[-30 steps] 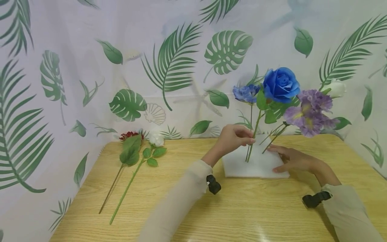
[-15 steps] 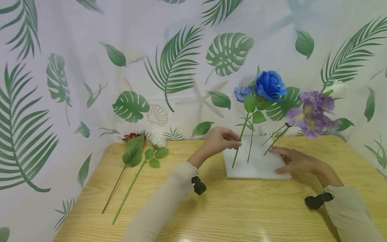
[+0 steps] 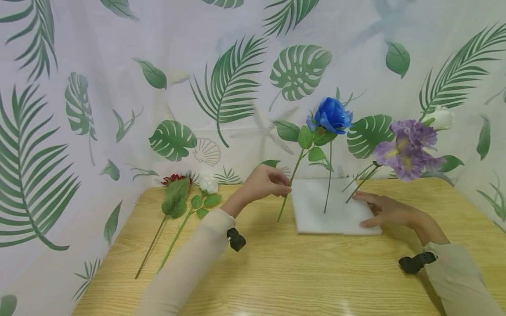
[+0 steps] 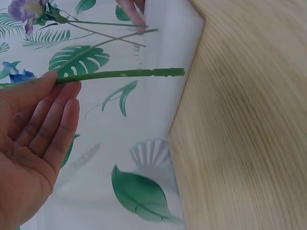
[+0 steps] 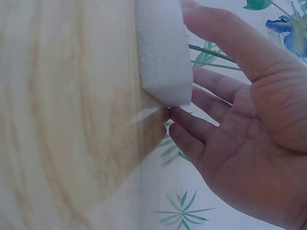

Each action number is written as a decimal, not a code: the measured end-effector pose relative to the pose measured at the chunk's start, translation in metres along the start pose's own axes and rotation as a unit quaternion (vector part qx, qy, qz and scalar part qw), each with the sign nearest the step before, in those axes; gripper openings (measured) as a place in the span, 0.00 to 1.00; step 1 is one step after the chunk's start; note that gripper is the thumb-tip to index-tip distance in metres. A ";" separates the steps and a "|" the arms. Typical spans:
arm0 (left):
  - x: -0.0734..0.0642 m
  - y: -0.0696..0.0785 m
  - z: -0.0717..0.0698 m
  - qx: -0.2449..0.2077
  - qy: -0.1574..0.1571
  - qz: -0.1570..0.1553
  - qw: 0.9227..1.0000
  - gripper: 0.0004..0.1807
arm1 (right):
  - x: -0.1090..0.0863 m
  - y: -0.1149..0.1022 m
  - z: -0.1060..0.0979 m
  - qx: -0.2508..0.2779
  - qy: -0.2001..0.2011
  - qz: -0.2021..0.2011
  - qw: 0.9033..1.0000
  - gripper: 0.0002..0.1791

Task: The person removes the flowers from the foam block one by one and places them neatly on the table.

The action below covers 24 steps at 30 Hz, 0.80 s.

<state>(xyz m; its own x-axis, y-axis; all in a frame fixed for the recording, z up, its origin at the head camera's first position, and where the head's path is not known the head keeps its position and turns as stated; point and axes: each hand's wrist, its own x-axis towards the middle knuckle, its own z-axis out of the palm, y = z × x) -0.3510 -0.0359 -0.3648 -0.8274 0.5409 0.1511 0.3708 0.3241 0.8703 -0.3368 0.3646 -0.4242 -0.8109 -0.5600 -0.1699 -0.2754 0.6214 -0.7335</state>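
My left hand (image 3: 268, 182) pinches the green stem of a blue rose (image 3: 333, 116) between thumb and fingertips. The stem (image 4: 129, 73) leans right, its bare lower end in the air just left of a white foam board (image 3: 316, 221). Around the board's right edge my right hand (image 3: 395, 214) holds on, thumb at the front and fingers towards the back corner (image 5: 168, 98). A thin-stemmed blue flower (image 3: 310, 124) stands in the foam, mostly hidden behind the rose. Also stuck there, leaning right, are a purple iris (image 3: 409, 149) and a white rose (image 3: 442, 117).
On the table's left side lie a dark red flower (image 3: 174, 179) with a broad leaf and a white flower (image 3: 208, 184) with a long green stem. A leaf-patterned cloth (image 3: 245, 101) hangs behind the wooden table (image 3: 296, 272).
My left hand has moved left, carrying the blue rose from over the foam board to beyond its left edge. The right hand and the other flowers stay in place.
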 end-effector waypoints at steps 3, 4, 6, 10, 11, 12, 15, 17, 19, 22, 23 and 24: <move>-0.008 -0.002 -0.010 0.016 -0.001 -0.011 1.000 0.09 | 0.000 0.001 0.000 -0.001 0.002 0.003 1.000 0.51; -0.011 -0.003 -0.013 0.021 -0.001 -0.015 1.000 0.09 | 0.000 0.001 0.000 -0.003 0.004 0.005 1.000 0.51; -0.017 -0.005 -0.020 0.028 0.001 -0.022 0.999 0.09 | 0.000 0.001 0.000 -0.005 0.005 0.008 1.000 0.51; -0.031 -0.009 -0.033 0.040 0.009 -0.036 0.999 0.08 | 0.000 0.001 0.000 -0.003 0.002 0.008 1.000 0.51; -0.034 -0.009 -0.036 0.042 0.010 -0.039 0.998 0.08 | 0.000 0.000 0.000 -0.001 0.001 0.008 1.000 0.51; -0.038 -0.009 -0.040 0.045 0.012 -0.042 0.998 0.08 | 0.000 0.000 0.001 -0.001 0.001 0.008 1.000 0.51; -0.049 -0.009 -0.050 0.049 0.017 -0.053 0.997 0.07 | -0.001 -0.001 0.001 -0.008 0.005 0.006 1.000 0.51; -0.056 -0.009 -0.057 0.060 0.019 -0.061 0.996 0.07 | -0.001 -0.002 0.001 -0.015 0.008 0.007 1.000 0.51; -0.064 -0.009 -0.064 0.071 0.021 -0.071 0.995 0.07 | -0.002 -0.002 0.001 -0.023 0.009 0.007 1.000 0.51; -0.074 -0.009 -0.073 0.084 0.023 -0.086 0.992 0.06 | -0.002 -0.003 0.001 -0.023 0.009 0.009 1.000 0.51; -0.077 -0.010 -0.076 0.086 0.025 -0.092 0.992 0.06 | -0.002 -0.002 0.001 -0.023 0.009 0.011 1.000 0.51; -0.081 -0.011 -0.079 0.085 0.027 -0.099 0.991 0.06 | -0.002 -0.002 0.001 -0.023 0.009 0.011 1.000 0.51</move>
<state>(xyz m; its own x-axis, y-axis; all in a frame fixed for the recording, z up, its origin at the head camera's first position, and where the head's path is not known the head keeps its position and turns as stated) -0.3216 -0.1440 -0.3495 -0.9107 0.4128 0.0147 0.2611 0.5477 0.7949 -0.3343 0.3634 -0.4231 -0.8262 -0.5359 -0.1741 -0.2803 0.6589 -0.6980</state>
